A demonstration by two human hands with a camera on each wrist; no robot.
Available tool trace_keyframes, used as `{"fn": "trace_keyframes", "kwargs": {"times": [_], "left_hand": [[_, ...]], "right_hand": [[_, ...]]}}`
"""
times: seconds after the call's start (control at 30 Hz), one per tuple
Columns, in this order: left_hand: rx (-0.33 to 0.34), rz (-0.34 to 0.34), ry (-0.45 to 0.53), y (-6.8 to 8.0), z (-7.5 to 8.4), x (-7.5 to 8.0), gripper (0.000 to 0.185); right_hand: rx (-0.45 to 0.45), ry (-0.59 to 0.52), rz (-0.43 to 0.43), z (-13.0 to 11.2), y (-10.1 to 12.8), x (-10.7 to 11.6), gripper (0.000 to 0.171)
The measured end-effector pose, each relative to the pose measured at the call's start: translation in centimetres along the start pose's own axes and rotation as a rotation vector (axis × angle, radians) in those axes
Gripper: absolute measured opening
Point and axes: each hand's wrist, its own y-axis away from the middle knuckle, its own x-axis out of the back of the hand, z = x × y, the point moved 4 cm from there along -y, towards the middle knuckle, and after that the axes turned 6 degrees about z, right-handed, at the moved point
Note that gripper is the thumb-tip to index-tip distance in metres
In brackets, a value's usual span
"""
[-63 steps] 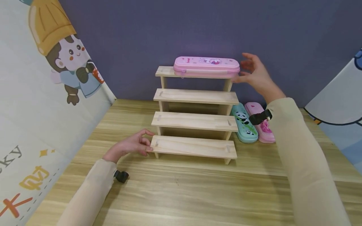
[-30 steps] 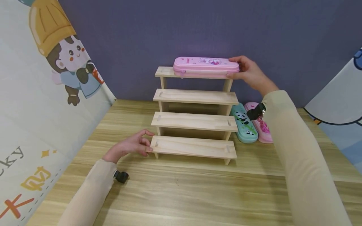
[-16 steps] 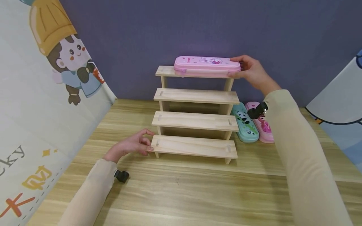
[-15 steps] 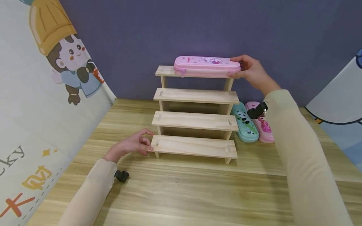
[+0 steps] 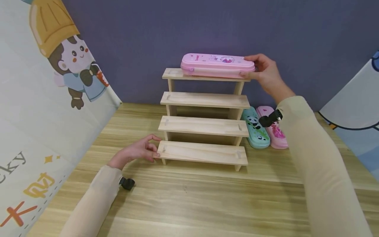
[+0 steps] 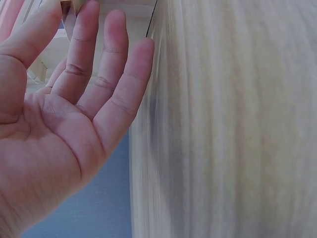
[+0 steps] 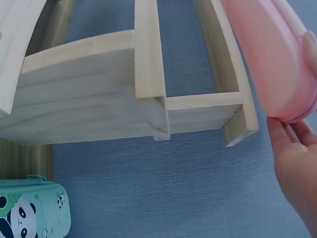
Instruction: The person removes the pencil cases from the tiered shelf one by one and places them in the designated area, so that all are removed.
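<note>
Where grip (image 5: 262, 70) pinches: pencil case (image 5: 217, 64) end.

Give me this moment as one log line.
right hand: grips pink pencil case, right end raised off top shelf | left hand: touches bottom shelf end

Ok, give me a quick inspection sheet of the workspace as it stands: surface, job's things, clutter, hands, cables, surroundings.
Surface: light wooden table, grain showing.
Job's things: pink pencil case at the top tier of the four-tier wooden stand; its right end is raised off the board.
Clutter: teal panda case and a second pink case lying side by side on the table right of the stand.
Hands: right hand grips the pink pencil case's right end; left hand rests with straight fingers against the stand's bottom tier.
Cables: nothing seen.
Surroundings: purple wall behind; cartoon-printed panel on the left, another at the right edge.
</note>
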Motion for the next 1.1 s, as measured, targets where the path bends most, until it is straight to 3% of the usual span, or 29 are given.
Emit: {"fn": "trace_keyframes", "kwargs": {"times": [0.43, 1.1], "left_hand": [[-0.001, -0.007, -0.011, 0.2, -0.1, 0.2, 0.065], [0.005, -0.017, -0.012, 0.0, 0.0, 0.3, 0.066]], "right_hand": [[-0.002, -0.031, 0.037, -0.2, 1.0, 1.5, 0.039], [0.004, -0.180, 0.182, 0.6, 2.5, 7.2, 0.039]]}}
